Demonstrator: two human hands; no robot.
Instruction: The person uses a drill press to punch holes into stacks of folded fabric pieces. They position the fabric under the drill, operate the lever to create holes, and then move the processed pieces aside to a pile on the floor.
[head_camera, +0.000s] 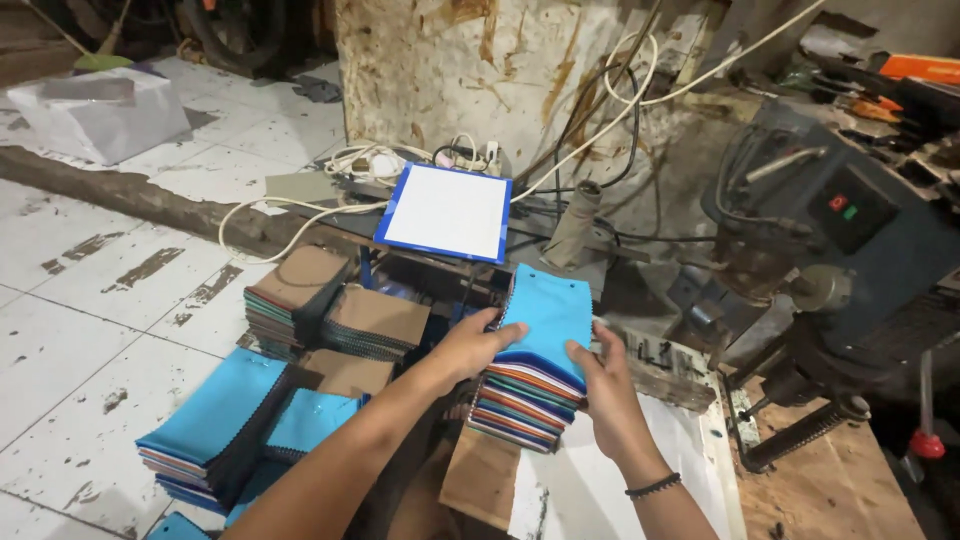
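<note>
A thick stack of fabric swatches (540, 345), bright blue on top with many coloured layers along its edge, is held between both hands above a worn work surface. My left hand (478, 345) grips its left side, thumb on the top sheet. My right hand (598, 385), with a dark band on the wrist, clasps its right side. A brown card (482, 478) lies just under the stack.
More swatch stacks lie at the left: brown-topped ones (300, 290) and blue-topped ones (225, 410) on the tiled floor. A white board with blue edging (445, 212) lies behind. A dark machine (840, 230) with red and green buttons stands at the right, its handle (800, 435) jutting out. Cables run along the wall.
</note>
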